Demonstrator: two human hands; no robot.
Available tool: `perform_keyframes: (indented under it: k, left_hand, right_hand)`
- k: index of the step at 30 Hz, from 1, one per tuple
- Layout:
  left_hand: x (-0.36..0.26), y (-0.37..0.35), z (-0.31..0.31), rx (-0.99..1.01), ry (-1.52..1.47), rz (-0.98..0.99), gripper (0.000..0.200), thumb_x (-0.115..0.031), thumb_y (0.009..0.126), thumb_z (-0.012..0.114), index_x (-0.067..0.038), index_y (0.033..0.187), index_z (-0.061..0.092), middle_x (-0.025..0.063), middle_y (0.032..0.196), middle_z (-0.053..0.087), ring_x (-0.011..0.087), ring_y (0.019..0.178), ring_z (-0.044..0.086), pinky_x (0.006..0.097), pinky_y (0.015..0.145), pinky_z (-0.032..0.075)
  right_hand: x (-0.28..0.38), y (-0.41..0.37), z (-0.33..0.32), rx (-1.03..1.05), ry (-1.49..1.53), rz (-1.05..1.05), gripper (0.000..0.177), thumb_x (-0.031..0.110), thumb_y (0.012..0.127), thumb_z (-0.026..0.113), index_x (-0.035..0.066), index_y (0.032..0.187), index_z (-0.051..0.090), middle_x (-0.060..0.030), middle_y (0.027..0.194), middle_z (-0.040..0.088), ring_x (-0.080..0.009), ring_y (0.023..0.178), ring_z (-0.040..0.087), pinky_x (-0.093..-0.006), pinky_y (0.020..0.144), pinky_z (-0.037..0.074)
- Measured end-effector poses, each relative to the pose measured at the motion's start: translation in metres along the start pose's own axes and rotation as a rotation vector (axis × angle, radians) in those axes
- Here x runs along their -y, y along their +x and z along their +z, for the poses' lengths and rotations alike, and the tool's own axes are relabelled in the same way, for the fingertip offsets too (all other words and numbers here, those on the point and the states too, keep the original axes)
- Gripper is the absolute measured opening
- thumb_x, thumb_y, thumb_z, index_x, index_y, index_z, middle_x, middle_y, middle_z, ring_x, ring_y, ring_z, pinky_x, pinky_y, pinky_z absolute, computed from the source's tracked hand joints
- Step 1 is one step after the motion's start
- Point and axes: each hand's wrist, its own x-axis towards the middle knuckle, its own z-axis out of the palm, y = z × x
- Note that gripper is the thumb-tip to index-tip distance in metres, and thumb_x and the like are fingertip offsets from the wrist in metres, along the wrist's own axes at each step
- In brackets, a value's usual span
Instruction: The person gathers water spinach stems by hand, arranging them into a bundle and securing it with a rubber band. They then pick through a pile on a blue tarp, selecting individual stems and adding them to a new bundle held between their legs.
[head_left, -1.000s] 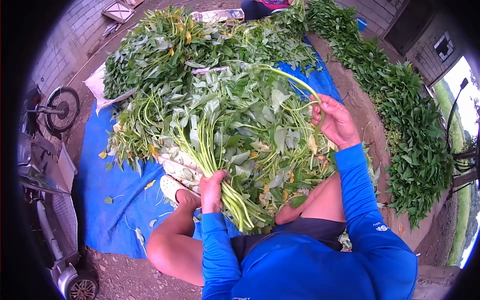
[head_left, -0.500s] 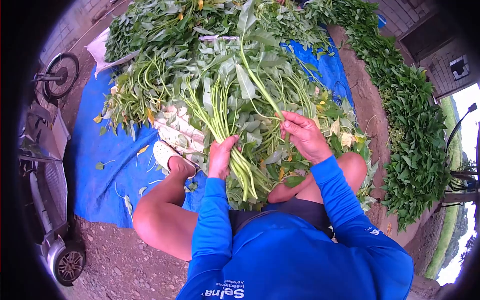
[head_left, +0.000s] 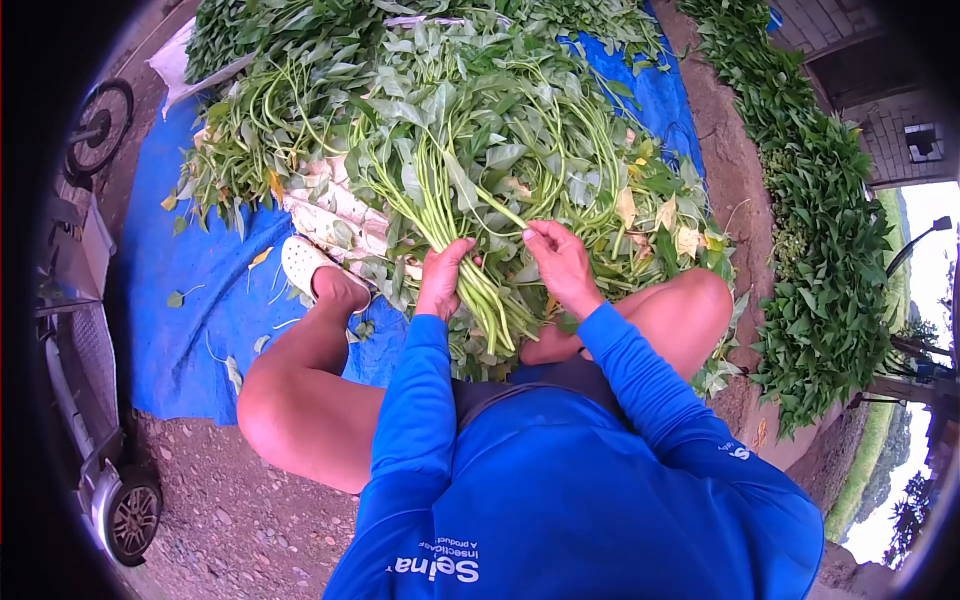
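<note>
My left hand point(head_left: 443, 280) is closed around a bundle of water spinach stems point(head_left: 484, 308). The leafy ends fan out away from me, and the pale green stem ends stick out below my fist toward my lap. Pinched between the thumb and fingers of my right hand point(head_left: 566, 266) is a single water spinach stem point(head_left: 503, 212), its leafy end slanting left over the bundle's leaves. A short distance separates the two hands. Beneath them spreads a large heap of water spinach point(head_left: 540, 130), with some yellowed leaves point(head_left: 688, 240) at its right side.
A blue tarp point(head_left: 190, 330) lies under the heap, with a pale sack point(head_left: 335, 210) on it near my clogged foot point(head_left: 302, 268). Another long row of greens point(head_left: 815, 220) runs along the right. At left stand a wheeled metal vehicle point(head_left: 130, 515) and a spoked wheel point(head_left: 98, 130).
My right hand has moved left, closer to the bundle. The single stem has tipped from nearly upright to slanting across the bundle's leaves. My left hand keeps its hold, and the view has shifted slightly.
</note>
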Motion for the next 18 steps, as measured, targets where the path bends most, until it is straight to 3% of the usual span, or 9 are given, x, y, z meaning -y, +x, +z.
perform_keyframes:
  k: [1,2,6,9,10,13,14,17,18]
  left_hand:
    - [0.0,0.001,0.0,-0.009,0.011,-0.002,0.021,-0.01,0.091,0.078,-0.002,0.106,0.066,0.0061,0.084,0.069,0.018,0.065,0.07,0.033,0.059,0.06]
    - [0.0,0.001,0.001,-0.006,0.005,-0.005,0.021,-0.01,0.091,0.078,-0.001,0.106,0.066,0.0064,0.084,0.069,0.0183,0.065,0.07,0.0332,0.058,0.061]
    - [0.0,0.001,0.001,-0.011,0.058,0.003,0.019,-0.013,0.094,0.077,-0.002,0.106,0.068,0.005,0.088,0.069,0.0187,0.07,0.07,0.0329,0.062,0.061]
    - [-0.002,0.0,0.0,-0.01,0.068,0.005,0.019,-0.012,0.093,0.077,-0.001,0.107,0.068,0.0053,0.087,0.07,0.019,0.07,0.071,0.0328,0.063,0.061]
    - [-0.002,0.001,0.001,-0.016,0.075,0.009,0.019,-0.012,0.093,0.077,-0.001,0.107,0.068,0.0055,0.087,0.07,0.019,0.07,0.071,0.0328,0.063,0.061]
    - [-0.003,0.001,0.002,-0.017,0.088,0.005,0.019,-0.011,0.092,0.077,-0.001,0.106,0.068,0.0064,0.088,0.071,0.0194,0.068,0.071,0.0333,0.062,0.061]
    - [-0.003,0.001,0.002,-0.015,0.079,0.011,0.019,-0.011,0.092,0.077,-0.001,0.105,0.068,0.0065,0.088,0.071,0.0195,0.067,0.071,0.0334,0.062,0.061]
    - [-0.004,-0.002,0.002,-0.016,0.068,0.026,0.018,-0.011,0.093,0.077,0.0,0.105,0.068,0.0069,0.088,0.071,0.02,0.066,0.071,0.0335,0.059,0.061]
    - [-0.005,-0.004,0.003,-0.023,0.075,0.028,0.018,-0.011,0.093,0.077,0.0,0.105,0.068,0.007,0.088,0.071,0.0199,0.066,0.071,0.0335,0.06,0.061]
  right_hand:
    - [0.0,0.005,-0.002,-0.083,-0.146,-0.159,0.029,0.024,0.106,0.073,0.001,0.125,0.074,-0.0026,0.103,0.069,-0.0118,0.085,0.063,-0.0291,0.075,0.053]
    - [0.002,0.011,-0.007,-0.247,-0.364,-0.436,0.033,0.027,0.103,0.076,-0.001,0.12,0.074,-0.0097,0.101,0.07,-0.0203,0.085,0.067,-0.0351,0.076,0.055]
    - [0.04,0.024,-0.028,-0.348,-0.525,-0.485,0.031,0.023,0.102,0.074,-0.002,0.119,0.073,-0.0182,0.102,0.071,-0.0323,0.088,0.07,-0.0417,0.08,0.056]
    - [0.032,0.045,-0.043,-0.382,-0.648,-0.613,0.029,0.018,0.103,0.066,-0.003,0.123,0.07,-0.0186,0.101,0.071,-0.0337,0.088,0.07,-0.042,0.08,0.056]
    - [0.029,0.048,-0.048,-0.364,-0.686,-0.638,0.03,0.016,0.103,0.061,-0.003,0.125,0.068,-0.0169,0.098,0.069,-0.0305,0.084,0.068,-0.041,0.079,0.056]
    - [0.029,0.054,-0.055,-0.219,-0.467,-0.423,0.03,0.021,0.105,0.065,-0.003,0.123,0.069,-0.0087,0.094,0.068,-0.0204,0.08,0.064,-0.0373,0.074,0.055]
    - [0.03,0.057,-0.055,-0.161,-0.306,-0.21,0.031,0.026,0.106,0.068,0.0,0.122,0.072,-0.0003,0.093,0.066,-0.01,0.075,0.056,-0.0308,0.067,0.05]
    - [0.07,0.05,-0.07,-0.063,0.089,0.043,0.034,0.031,0.105,0.07,0.003,0.125,0.072,-0.0013,0.094,0.066,-0.0084,0.078,0.055,-0.0309,0.066,0.049]
    - [0.082,0.046,-0.069,-0.099,0.249,0.004,0.03,0.026,0.105,0.069,0.005,0.126,0.073,-0.0001,0.098,0.07,-0.0052,0.074,0.051,-0.026,0.064,0.047]
